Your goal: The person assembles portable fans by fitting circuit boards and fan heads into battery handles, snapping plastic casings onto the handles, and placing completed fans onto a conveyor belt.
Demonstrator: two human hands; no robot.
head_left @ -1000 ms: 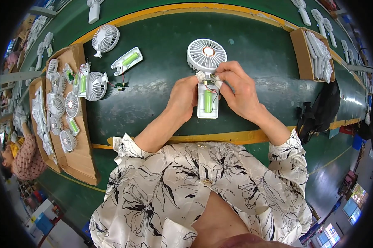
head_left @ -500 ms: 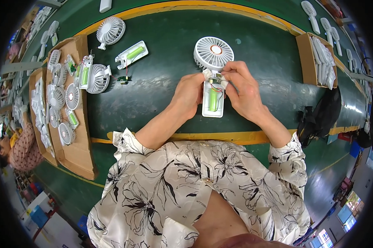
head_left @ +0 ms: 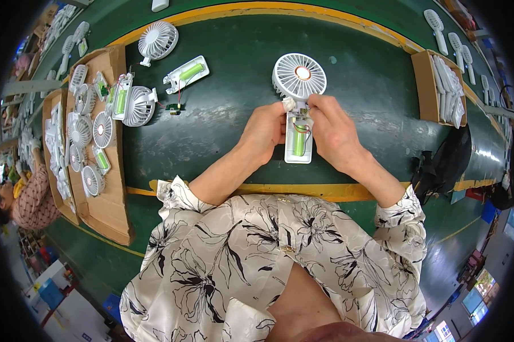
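Note:
A white handheld fan (head_left: 299, 77) with a round grille lies on the dark green table (head_left: 234, 114), its handle open and showing a green battery (head_left: 298, 143) with thin wires. My left hand (head_left: 263, 132) pinches the fan's neck from the left. From the right, my right hand (head_left: 332, 132) grips the same neck and the top of the handle. Both hands press together just below the grille.
Another open fan handle with a green battery (head_left: 186, 74) and a white fan (head_left: 157, 40) lie at the upper left. A cardboard tray (head_left: 106, 199) on the left holds several fan parts. A box of white handles (head_left: 442, 94) sits at right. Another person (head_left: 26, 196) works at far left.
My hands have shifted slightly along the fan's neck and handle top; the fan stays in place on the table.

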